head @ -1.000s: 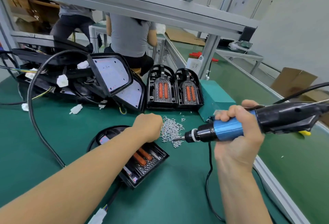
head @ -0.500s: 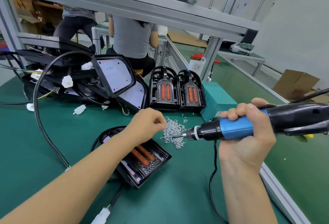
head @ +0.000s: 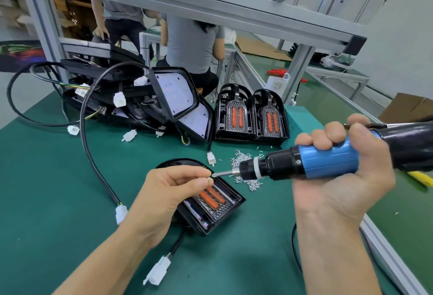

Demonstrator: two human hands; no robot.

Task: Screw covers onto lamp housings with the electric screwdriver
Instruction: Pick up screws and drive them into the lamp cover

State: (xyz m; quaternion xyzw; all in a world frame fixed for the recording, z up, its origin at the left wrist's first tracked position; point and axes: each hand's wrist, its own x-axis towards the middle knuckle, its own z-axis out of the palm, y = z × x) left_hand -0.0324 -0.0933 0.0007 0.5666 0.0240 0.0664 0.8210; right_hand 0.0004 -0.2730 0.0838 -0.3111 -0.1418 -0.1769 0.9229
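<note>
A black lamp housing [head: 212, 208] with two orange strips lies flat on the green table in front of me. My left hand [head: 173, 191] hovers over it and pinches a small screw [head: 210, 179] between thumb and fingertips, right at the driver's bit. My right hand [head: 337, 170] grips the blue and black electric screwdriver [head: 328, 158], held level and pointing left. A loose pile of screws [head: 243, 165] lies beyond the housing.
Two assembled lamps [head: 251, 116] stand upright at the back against a teal box [head: 302, 119]. A heap of black housings with white LED boards [head: 173, 97] and cables fills the back left. Aluminium frame posts and seated people are behind. The table's metal edge [head: 386, 248] runs at right.
My left hand has lifted from the screw pile with a screw and turned it to the bit. The screwdriver came closer to me and its tip now meets the screw.
</note>
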